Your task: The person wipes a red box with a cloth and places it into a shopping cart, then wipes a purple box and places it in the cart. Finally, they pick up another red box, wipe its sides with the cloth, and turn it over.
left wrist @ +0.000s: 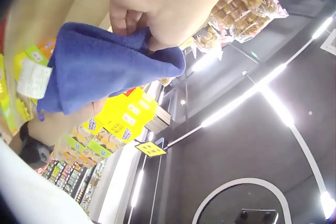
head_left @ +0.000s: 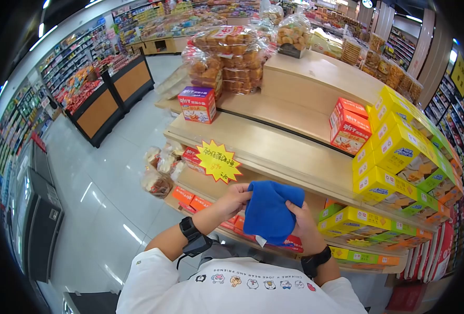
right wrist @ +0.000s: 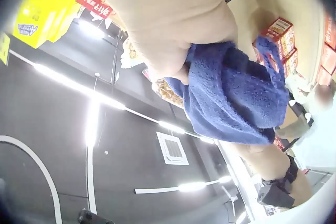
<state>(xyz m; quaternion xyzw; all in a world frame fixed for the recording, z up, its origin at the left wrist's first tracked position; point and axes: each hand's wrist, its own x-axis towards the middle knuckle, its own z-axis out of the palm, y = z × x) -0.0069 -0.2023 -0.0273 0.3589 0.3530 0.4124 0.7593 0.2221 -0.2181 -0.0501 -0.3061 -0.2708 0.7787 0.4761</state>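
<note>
Shelf (head_left: 276, 144) offers room midway — purple-topped box (head_left: 197, 106) blocks left, red boxes (head_left: 350, 132) right.

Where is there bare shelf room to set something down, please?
Beyond the blue cloth, the wide shelf board is bare between the star-shaped price sign and the stacked yellow cartons; the board above is bare between the purple-topped box and the red snack boxes. It is crowded among those cartons and around the bagged baked goods.

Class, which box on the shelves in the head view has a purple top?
The purple-topped box standing alone before the bagged food; the red boxes beside the yellow stack have red tops.
</note>
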